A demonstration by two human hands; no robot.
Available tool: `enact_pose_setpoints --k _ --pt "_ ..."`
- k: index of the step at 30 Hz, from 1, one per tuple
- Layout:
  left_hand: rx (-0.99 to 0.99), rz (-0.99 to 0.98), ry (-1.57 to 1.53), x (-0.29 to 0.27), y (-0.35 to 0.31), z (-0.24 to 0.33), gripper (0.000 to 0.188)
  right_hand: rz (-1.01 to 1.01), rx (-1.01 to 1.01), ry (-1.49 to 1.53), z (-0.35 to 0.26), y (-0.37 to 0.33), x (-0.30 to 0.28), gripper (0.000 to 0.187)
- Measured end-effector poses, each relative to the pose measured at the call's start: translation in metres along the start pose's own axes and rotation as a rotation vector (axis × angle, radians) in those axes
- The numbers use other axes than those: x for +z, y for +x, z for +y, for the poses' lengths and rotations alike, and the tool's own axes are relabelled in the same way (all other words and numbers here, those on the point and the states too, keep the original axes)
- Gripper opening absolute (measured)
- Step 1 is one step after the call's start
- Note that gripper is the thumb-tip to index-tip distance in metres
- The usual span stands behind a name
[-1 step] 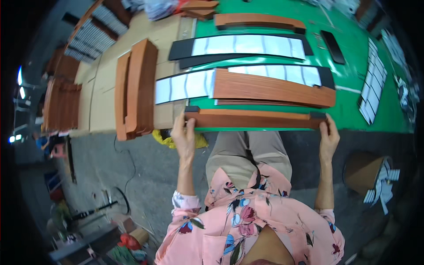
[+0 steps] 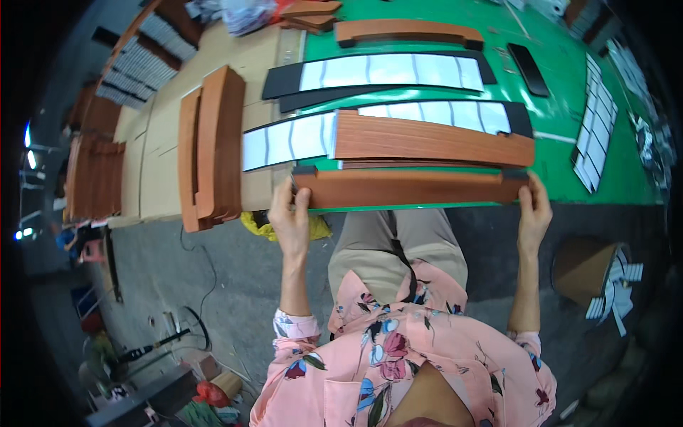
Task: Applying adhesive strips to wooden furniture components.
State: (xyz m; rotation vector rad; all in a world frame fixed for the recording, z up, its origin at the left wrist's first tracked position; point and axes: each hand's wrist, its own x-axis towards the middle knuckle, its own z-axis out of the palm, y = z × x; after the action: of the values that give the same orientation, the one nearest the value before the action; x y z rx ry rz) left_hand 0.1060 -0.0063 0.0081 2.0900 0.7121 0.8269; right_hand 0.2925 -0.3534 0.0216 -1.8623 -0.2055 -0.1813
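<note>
A long, slightly curved wood-grain panel (image 2: 409,187) with dark end caps lies along the near edge of the green table (image 2: 562,99). My left hand (image 2: 290,213) grips its left end and my right hand (image 2: 533,213) grips its right end. Just behind it a second wood-grain panel (image 2: 434,139) rests on a black strip faced with white backing paper (image 2: 288,139).
Further back lie another black strip with white backing (image 2: 377,71) and a wood-grain panel (image 2: 409,30). A pile of wood-grain panels (image 2: 210,146) sits on cardboard at the left. White strips (image 2: 594,135) lie at the right, with a brown bin (image 2: 583,267) on the floor.
</note>
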Motion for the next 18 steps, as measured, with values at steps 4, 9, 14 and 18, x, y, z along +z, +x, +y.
enact_pose_setpoints --k 4,9,14,18 --pt "0.141 -0.093 0.157 0.020 0.049 0.063 0.033 0.064 -0.015 -0.041 -0.009 0.054 -0.018 0.028" --pt "0.124 -0.263 0.288 0.044 0.088 0.069 0.033 -0.081 0.055 -0.315 -0.006 0.081 -0.018 0.031" --pt "-0.040 -0.515 0.201 0.045 0.103 0.045 0.054 -0.142 0.039 -0.383 0.009 0.095 -0.037 0.048" --pt "-0.522 -0.803 -0.112 0.050 0.107 0.048 0.077 -0.444 0.618 0.025 0.015 0.106 -0.032 0.072"
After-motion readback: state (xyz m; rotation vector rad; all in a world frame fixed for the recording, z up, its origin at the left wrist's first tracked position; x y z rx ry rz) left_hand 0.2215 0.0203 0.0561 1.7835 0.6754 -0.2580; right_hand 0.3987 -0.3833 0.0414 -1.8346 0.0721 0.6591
